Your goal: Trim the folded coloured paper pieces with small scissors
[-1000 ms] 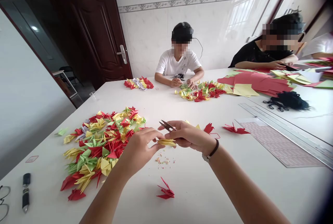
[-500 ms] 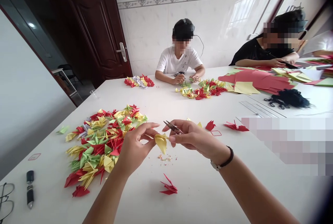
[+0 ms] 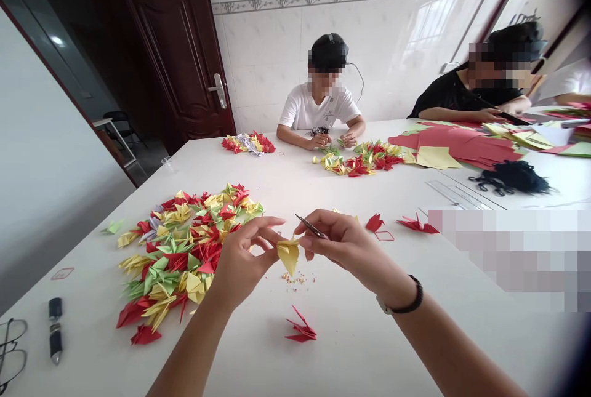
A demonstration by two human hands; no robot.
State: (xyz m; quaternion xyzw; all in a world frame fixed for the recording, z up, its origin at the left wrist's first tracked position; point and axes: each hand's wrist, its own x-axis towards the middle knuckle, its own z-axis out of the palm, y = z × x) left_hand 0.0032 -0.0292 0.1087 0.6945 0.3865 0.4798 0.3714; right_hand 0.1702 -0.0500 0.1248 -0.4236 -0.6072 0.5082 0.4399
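Note:
My left hand (image 3: pixel 247 255) pinches a folded yellow paper crane (image 3: pixel 289 256) between thumb and fingers. From the other side, the thumb and fingertips of my right hand (image 3: pixel 341 240) meet the crane's right end. That same hand grips small pointed metal snips (image 3: pixel 310 226), their tips angled up and left and their blades nearly together. Beneath the crane, tiny coloured paper bits (image 3: pixel 299 280) are scattered on the table. Closer to me lies a red paper crane (image 3: pixel 302 326). Left of my left hand spreads a big pile of red, yellow and green paper cranes (image 3: pixel 178 261).
Across the white table (image 3: pixel 369 335) sits a person in a white shirt (image 3: pixel 318 108), with a crane pile (image 3: pixel 360 160) before them. Another person in black (image 3: pixel 455 92) is near red paper sheets (image 3: pixel 457 141). Black cord (image 3: pixel 512 178), a pen (image 3: pixel 55 330) and glasses (image 3: pixel 12 354) lie around.
The snips' blades were apart and are now nearly together. My right hand has rolled slightly over the crane's right end. The left hand keeps its pinch.

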